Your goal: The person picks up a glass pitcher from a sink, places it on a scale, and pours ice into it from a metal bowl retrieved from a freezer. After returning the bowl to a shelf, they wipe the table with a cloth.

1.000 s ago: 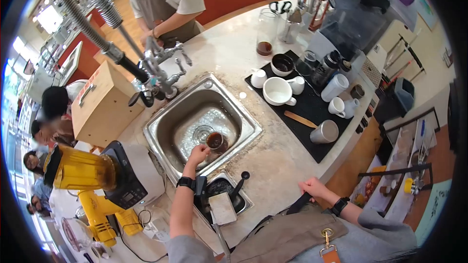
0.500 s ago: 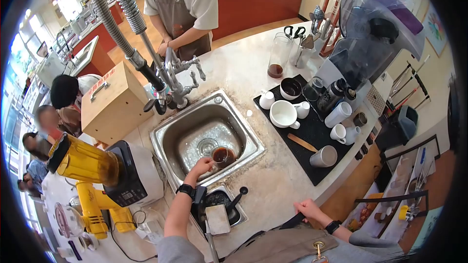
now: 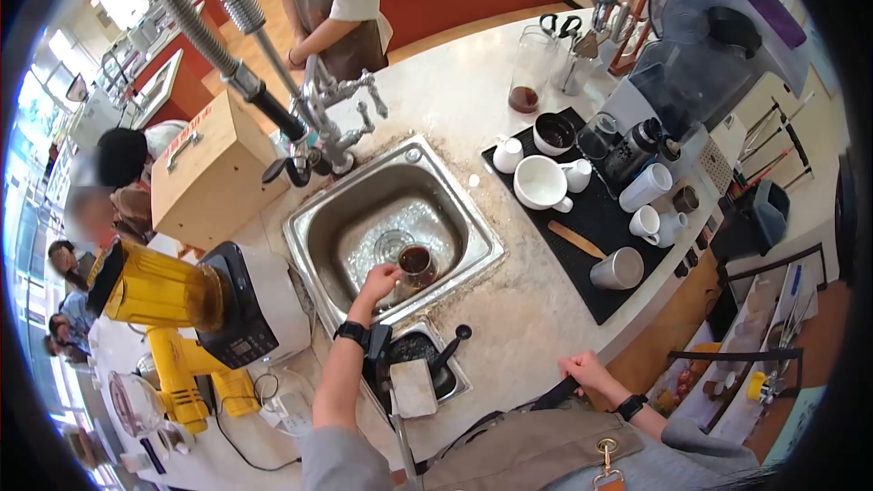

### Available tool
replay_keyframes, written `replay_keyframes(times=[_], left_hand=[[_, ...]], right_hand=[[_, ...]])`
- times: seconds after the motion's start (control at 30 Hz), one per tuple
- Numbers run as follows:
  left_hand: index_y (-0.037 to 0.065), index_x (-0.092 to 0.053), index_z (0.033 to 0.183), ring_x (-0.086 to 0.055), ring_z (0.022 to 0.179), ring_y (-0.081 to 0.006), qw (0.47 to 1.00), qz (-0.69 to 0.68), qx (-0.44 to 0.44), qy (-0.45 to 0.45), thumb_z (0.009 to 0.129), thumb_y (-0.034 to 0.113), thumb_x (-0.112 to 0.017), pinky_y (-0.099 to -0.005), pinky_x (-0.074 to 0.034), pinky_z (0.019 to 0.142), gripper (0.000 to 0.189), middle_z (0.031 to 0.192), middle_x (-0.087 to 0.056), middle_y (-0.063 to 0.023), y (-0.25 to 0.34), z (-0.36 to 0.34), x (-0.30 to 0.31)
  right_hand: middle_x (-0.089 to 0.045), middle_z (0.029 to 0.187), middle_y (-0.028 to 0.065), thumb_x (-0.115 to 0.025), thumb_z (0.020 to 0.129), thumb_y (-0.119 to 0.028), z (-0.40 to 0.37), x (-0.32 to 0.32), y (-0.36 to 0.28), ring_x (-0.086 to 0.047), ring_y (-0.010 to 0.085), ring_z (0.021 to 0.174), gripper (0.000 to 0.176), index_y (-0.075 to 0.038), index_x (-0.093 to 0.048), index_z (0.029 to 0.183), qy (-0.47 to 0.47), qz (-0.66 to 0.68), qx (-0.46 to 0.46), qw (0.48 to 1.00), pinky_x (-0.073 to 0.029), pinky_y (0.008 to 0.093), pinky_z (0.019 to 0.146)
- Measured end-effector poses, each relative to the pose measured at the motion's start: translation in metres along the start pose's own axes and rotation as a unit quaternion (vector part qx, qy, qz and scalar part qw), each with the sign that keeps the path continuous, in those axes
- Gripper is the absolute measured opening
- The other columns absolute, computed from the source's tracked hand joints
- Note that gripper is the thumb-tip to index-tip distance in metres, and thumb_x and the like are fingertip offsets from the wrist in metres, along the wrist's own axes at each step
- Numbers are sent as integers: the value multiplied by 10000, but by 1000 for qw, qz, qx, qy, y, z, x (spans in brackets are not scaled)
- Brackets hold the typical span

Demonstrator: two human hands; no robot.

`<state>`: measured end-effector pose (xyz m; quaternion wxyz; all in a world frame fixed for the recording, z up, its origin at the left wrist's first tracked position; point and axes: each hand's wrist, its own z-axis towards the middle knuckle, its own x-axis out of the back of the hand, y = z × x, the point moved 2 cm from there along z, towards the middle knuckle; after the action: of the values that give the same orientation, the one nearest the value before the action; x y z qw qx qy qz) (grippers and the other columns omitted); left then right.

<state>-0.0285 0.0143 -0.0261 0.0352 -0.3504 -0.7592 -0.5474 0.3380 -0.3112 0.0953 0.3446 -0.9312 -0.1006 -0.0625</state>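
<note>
My left hand (image 3: 380, 282) is closed on the side of a clear glass cup (image 3: 416, 280) of dark brown liquid. The cup is over the near part of the steel sink (image 3: 314, 255), just right of the drain. My right hand (image 3: 587, 371) is curled shut at the counter's near edge, beside a black strap (image 3: 553, 394) of my apron. Whether something lies inside those fingers is hidden.
A tall spring faucet (image 3: 314, 123) rises behind the sink. To the left stand a blender (image 3: 241, 305) and a wooden box (image 3: 214, 177). White cups and a wooden spatula (image 3: 576, 239) lie on a black mat (image 3: 591, 295). A person in an apron (image 3: 341, 27) stands across the counter.
The view has shifted a little, so the sink and counter sit higher in it. The left hand still holds the glass cup over the sink; the right hand stays curled near the apron.
</note>
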Motion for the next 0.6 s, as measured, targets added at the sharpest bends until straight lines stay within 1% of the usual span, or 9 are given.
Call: replay_keyframes(times=[0.1,0.13,0.27,0.33,0.4,0.47,0.53,0.6], left_hand=[[8,-624,846,-553,626,-132,999,-33,-3,-5,784,189,-597,-292,-450,602,193,708,-612,-72,4,-1,1],[6,-619,829,-541,623,-128,999,-49,1,14,787,185,-592,-286,-442,599,185,684,-600,-66,5,-2,1],[4,-609,802,-534,623,-128,999,-34,-9,26,789,190,-589,-285,-437,598,187,667,-591,-62,2,0,3],[6,-608,796,-534,624,-130,999,-22,-9,26,789,192,-589,-286,-437,599,188,663,-590,-61,7,-3,4],[10,-610,790,-541,628,-138,999,-25,-6,22,787,193,-588,-289,-440,603,184,664,-592,-64,6,-3,2],[14,-610,789,-545,631,-146,999,-36,0,32,786,192,-583,-291,-442,606,181,672,-599,-67,3,0,2],[14,-616,806,-558,645,-160,997,-46,-6,66,779,204,-587,-296,-445,613,195,691,-609,-84,0,2,4],[14,-620,819,-564,653,-167,998,-29,-9,62,777,210,-590,-301,-447,617,203,697,-611,-93,-6,5,4]], right_hand=[[-524,456,42,-499,876,-302,0,-1,-4,-476,98,322,418,1,-581,599,2,3,6,1000,-368,218,311],[-524,454,44,-498,876,-303,0,-1,-6,-474,98,319,423,2,-578,593,7,7,11,1000,-365,217,307],[-521,450,45,-494,878,-295,0,-2,-7,-474,99,317,427,1,-573,580,-5,20,8,1000,-363,216,303],[-517,445,43,-487,882,-280,0,-2,-9,-473,100,317,428,0,-568,569,6,13,6,1000,-359,217,304],[-520,453,49,-492,882,-278,1,-2,-7,-481,103,325,426,9,-573,577,3,15,7,1000,-368,220,305],[-523,460,54,-498,881,-276,2,-2,-7,-488,105,333,425,18,-579,585,2,19,10,1000,-376,223,306],[-518,451,54,-495,883,-277,1,-2,-9,-490,108,330,433,19,-580,578,7,9,10,1000,-377,223,307],[-517,447,55,-493,883,-278,2,-1,-7,-490,109,329,437,19,-579,574,7,8,7,1000,-375,222,307]])
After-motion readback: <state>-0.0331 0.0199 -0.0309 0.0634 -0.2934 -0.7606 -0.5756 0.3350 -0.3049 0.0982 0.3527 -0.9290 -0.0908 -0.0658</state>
